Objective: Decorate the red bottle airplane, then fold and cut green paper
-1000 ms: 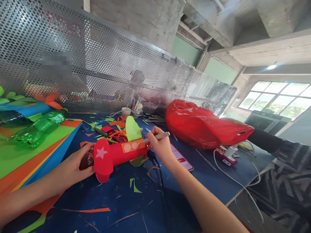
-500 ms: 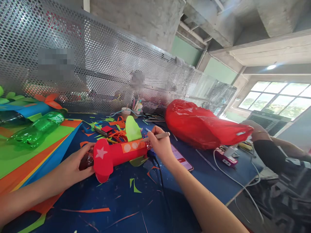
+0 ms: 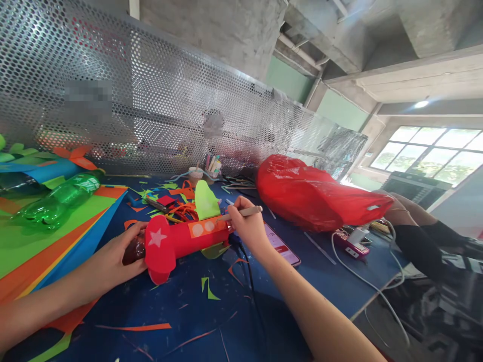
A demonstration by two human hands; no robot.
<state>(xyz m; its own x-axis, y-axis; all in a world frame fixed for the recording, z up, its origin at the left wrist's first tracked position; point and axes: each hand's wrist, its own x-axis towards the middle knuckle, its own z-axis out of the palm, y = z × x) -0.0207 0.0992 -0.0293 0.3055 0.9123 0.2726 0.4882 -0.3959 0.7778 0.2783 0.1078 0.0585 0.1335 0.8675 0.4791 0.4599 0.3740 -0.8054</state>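
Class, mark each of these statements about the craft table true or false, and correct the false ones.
1. The left hand steadies the red paper-wrapped bottle. True.
2. The right hand holds scissors. False: it holds a pen-like tool.
3. The red wing bears a white star. True.
4. The green plastic bottle stands upright. False: it lies on its side on coloured paper sheets.
5. A red plastic bag lies on the blue table. True.

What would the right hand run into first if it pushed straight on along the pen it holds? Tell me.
The right hand points its pen leftward at the red paper-covered bottle. Going straight on, the tip would meet the orange strip with pale circles on it, probably at once; it looks nearly touching, though depth is unclear.
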